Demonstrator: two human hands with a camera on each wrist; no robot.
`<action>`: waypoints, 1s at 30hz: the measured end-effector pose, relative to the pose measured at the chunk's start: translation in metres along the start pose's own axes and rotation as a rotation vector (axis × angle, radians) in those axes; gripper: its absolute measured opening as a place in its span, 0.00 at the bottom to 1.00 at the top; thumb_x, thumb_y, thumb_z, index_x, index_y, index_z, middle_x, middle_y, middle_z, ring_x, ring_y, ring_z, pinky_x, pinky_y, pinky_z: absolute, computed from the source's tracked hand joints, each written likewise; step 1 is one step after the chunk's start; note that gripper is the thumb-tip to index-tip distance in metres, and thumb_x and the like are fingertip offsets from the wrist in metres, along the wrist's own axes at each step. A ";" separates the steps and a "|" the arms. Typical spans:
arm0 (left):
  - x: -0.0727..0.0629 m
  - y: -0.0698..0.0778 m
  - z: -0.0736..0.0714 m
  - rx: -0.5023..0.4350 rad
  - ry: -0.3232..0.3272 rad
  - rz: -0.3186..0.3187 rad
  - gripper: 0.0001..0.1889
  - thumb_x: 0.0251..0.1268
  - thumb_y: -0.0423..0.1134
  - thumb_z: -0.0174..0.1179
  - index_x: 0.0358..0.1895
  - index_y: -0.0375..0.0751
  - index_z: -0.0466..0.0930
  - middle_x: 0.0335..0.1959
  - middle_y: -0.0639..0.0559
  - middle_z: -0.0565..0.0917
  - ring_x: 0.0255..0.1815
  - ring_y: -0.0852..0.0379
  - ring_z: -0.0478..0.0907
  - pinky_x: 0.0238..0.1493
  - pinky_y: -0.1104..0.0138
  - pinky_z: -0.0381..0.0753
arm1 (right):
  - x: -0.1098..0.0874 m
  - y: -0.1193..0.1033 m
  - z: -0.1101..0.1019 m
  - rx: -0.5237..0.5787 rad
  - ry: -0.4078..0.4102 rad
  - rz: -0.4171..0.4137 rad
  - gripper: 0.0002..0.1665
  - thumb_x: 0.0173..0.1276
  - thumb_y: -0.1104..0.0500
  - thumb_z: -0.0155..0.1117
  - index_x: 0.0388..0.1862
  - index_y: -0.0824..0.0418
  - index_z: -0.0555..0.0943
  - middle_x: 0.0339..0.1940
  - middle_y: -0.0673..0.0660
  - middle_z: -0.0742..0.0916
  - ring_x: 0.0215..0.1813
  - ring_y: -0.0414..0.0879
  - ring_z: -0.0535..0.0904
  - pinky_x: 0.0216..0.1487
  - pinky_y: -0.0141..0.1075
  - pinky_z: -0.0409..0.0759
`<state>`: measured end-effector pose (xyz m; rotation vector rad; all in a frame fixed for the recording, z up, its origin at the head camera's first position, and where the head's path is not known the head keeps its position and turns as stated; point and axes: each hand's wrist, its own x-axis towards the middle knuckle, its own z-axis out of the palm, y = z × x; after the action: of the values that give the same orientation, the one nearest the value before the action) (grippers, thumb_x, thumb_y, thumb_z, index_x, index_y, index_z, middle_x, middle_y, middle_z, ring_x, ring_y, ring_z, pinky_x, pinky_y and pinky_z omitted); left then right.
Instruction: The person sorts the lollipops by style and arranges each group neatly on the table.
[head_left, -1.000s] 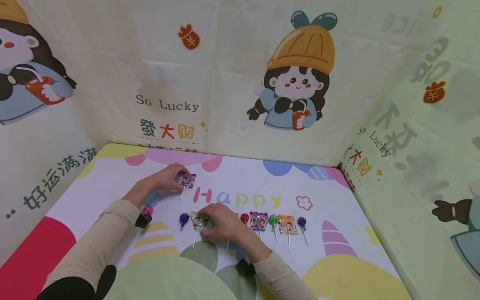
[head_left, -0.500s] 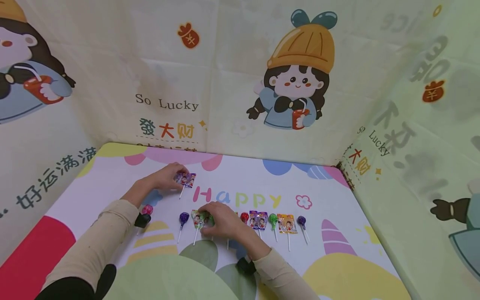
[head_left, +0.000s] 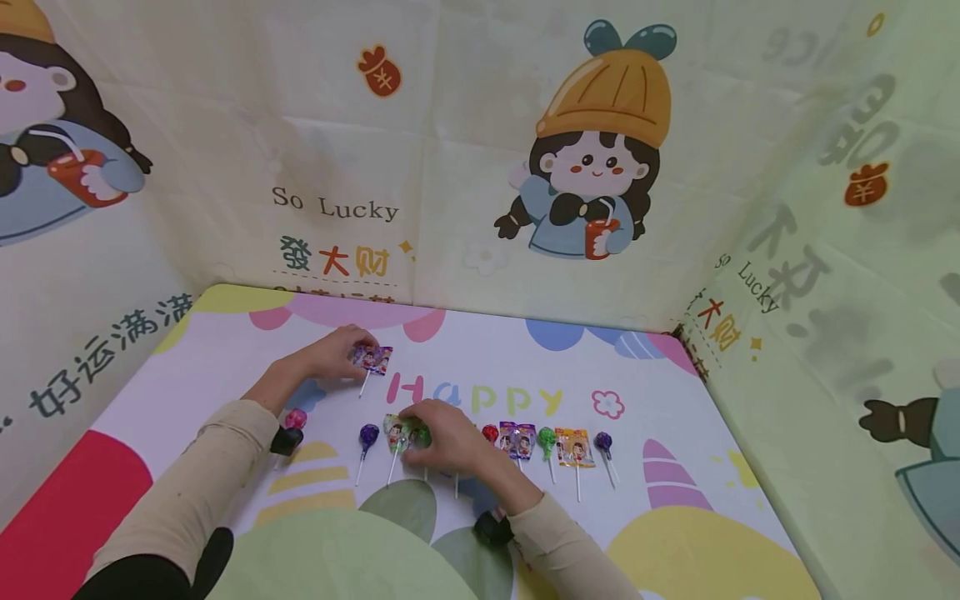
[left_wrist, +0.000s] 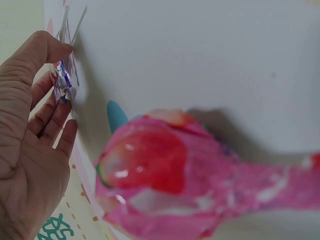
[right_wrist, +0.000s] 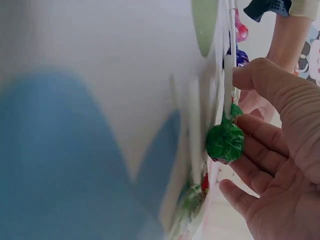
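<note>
- My left hand [head_left: 337, 354] pinches a purple packet [head_left: 377, 362] between thumb and fingers, its stick [head_left: 364, 386] poking out below, left of the "Happy" lettering [head_left: 476, 402].
- My right hand [head_left: 453, 442] curves at a green-printed packet [head_left: 393, 428]; whether thumb and fingers clamp it I cannot tell, since a green-wrapped lollipop [right_wrist: 225, 144] partly blocks my wrist view.
- Left of that packet lies a dark-purple-wrapped lollipop [head_left: 368, 435]; a pink-wrapped lollipop [head_left: 296, 418] sits by my left sleeve [head_left: 247, 425].
- Right of my hand, in a row: red-wrapped lollipop [head_left: 490, 433], second purple packet [head_left: 517, 440], another green-wrapped one [head_left: 547, 440], orange packet [head_left: 574, 447], violet-wrapped one [head_left: 603, 442].
</note>
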<state>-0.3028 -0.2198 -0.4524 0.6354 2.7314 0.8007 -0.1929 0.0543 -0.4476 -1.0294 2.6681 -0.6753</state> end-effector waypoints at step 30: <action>0.002 0.000 0.001 0.003 0.010 0.004 0.28 0.58 0.38 0.74 0.61 0.33 0.76 0.57 0.38 0.77 0.62 0.40 0.72 0.71 0.42 0.68 | 0.041 0.014 -0.029 0.041 0.102 0.013 0.30 0.67 0.57 0.73 0.66 0.60 0.78 0.57 0.55 0.87 0.60 0.49 0.81 0.66 0.43 0.76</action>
<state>-0.3043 -0.2184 -0.4540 0.6396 2.7414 0.8037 -0.2411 0.0459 -0.4299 -0.9918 2.7322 -0.7971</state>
